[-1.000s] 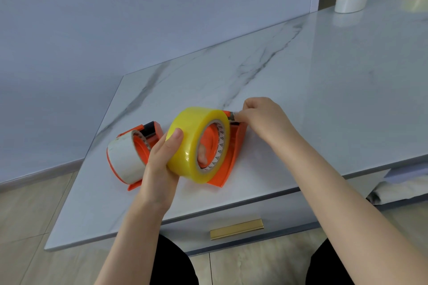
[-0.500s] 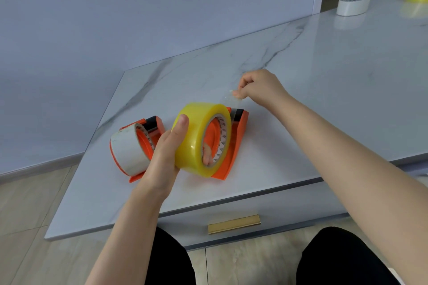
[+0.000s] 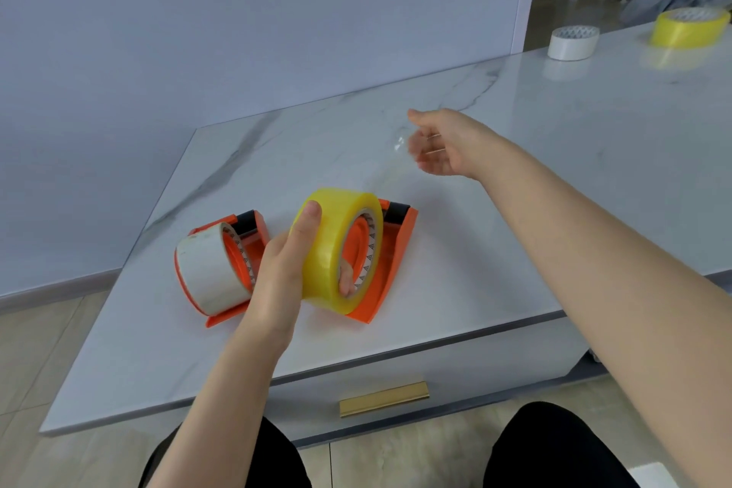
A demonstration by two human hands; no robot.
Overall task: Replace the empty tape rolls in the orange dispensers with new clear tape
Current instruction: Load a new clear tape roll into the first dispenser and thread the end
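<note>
Our left hand (image 3: 277, 273) gripping yellow tape roll (image 3: 336, 246) seated in orange dispenser (image 3: 396, 250); right hand (image 3: 443, 143) spread open, blurred clear tape scrap (image 3: 400, 141) at fingertips.

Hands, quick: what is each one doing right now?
Left hand: closed around the yellow tape roll on the orange dispenser.
Right hand: open above the table, gripping nothing solid.

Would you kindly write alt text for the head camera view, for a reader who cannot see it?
A person's left hand grips a yellow tape roll seated in an orange dispenser on a marble-patterned table, while the right hand is open above the table beyond it. A second orange dispenser with a white roll stands to the left.
</note>
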